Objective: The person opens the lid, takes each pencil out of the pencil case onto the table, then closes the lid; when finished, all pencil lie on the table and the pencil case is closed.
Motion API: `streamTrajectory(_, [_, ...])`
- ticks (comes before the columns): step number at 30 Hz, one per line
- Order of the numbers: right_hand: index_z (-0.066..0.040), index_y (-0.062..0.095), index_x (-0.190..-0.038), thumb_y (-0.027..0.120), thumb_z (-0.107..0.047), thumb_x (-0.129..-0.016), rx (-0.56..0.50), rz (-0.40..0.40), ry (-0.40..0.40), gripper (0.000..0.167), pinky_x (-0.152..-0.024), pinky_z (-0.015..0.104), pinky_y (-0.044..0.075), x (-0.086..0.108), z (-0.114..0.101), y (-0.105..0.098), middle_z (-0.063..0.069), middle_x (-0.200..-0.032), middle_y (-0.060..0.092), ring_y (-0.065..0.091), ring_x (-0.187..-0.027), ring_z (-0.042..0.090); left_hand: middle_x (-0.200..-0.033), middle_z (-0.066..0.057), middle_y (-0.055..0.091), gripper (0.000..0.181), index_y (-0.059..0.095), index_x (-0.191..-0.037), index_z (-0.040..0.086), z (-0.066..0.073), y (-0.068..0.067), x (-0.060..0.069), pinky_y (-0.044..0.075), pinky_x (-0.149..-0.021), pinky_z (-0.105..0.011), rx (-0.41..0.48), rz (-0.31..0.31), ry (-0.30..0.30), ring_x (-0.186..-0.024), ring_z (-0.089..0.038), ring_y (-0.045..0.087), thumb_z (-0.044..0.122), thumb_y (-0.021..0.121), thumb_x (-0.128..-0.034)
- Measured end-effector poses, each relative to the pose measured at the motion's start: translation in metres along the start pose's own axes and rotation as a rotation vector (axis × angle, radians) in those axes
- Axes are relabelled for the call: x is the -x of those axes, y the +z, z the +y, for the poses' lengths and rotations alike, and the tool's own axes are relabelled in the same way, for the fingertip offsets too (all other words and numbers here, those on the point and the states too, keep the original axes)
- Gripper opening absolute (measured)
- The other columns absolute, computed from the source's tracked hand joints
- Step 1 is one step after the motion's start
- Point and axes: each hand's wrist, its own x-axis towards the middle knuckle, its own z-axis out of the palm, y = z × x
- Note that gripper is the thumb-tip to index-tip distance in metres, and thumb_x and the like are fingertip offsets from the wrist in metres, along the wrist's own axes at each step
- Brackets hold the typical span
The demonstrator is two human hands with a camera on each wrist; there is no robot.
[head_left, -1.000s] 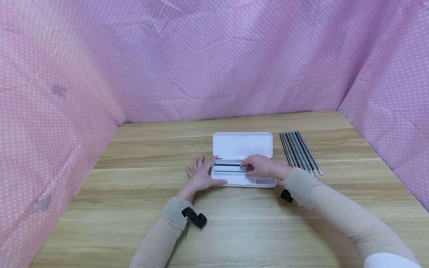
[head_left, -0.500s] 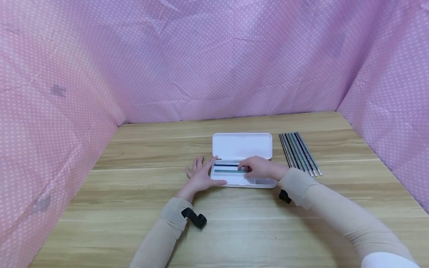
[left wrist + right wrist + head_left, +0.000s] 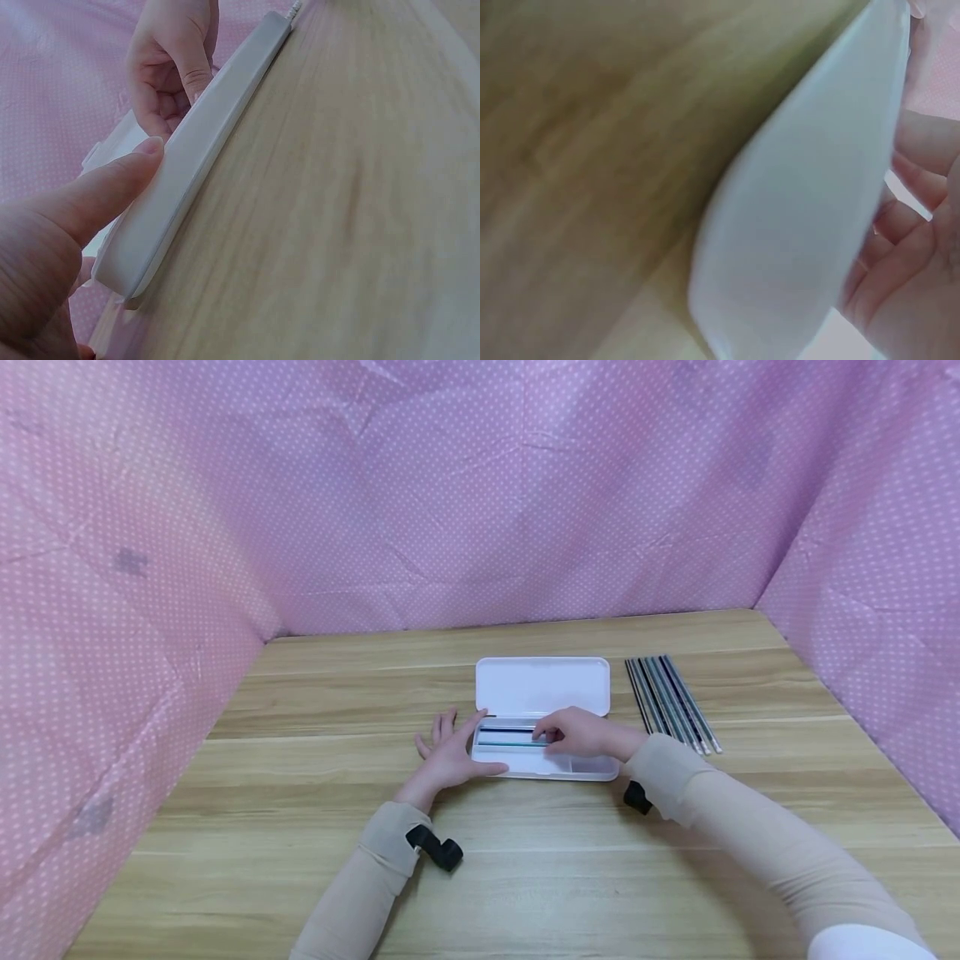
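The white pencil case (image 3: 521, 765) lies with its lid raised at the back. My left hand (image 3: 452, 760) spans its left end, index finger at the far edge and thumb on the near edge; the left wrist view shows that thumb (image 3: 112, 187) against the outer wall (image 3: 176, 180). Inside, a dark pencil (image 3: 504, 729) lies behind a green pencil (image 3: 510, 744), both lengthwise. Over the case, my right hand (image 3: 581, 732) has curled fingers at the green pencil's right part and seems to pinch it; the fingertips are hidden. In the right wrist view the case wall (image 3: 795, 187) blocks the pencils.
To the right of the case, several dark, green and grey pencils (image 3: 671, 706) lie side by side on the wooden table (image 3: 525, 877), partly behind the right wrist. Pink dotted cloth (image 3: 450, 493) hangs behind and at both sides.
My right hand has shifted slightly left over the case. The green pencil's visible band looked wider half a second ago and is thin now. My left hand has stayed in place.
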Motion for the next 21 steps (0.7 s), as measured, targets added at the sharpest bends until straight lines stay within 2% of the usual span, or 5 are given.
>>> streamTrajectory(10, [-0.007, 0.067, -0.112, 0.066, -0.006, -0.087, -0.047, -0.009, -0.008, 0.025, -0.071, 0.024, 0.042, -0.0004, 0.0006, -0.0018, -0.002, -0.08, 0.057, 0.046, -0.073, 0.01, -0.157, -0.019, 0.005, 0.094, 0.03, -0.148, 0.035, 0.0005, 0.0006, 0.0004, -0.016, -0.1, -0.071, -0.003, 0.003, -0.004, -0.143, -0.041, -0.011, 0.053, 0.078, -0.0693])
streamTrajectory(21, [-0.006, 0.068, -0.108, 0.067, -0.005, -0.086, -0.031, 0.009, -0.02, 0.022, -0.069, 0.024, 0.043, 0.0018, 0.0018, -0.0022, -0.002, -0.079, 0.058, 0.046, -0.071, 0.009, -0.157, -0.019, 0.005, 0.094, 0.03, -0.148, 0.034, 0.0006, 0.001, 0.0008, -0.016, -0.101, -0.07, -0.002, 0.004, -0.006, -0.143, -0.041, -0.011, 0.053, 0.078, -0.0693])
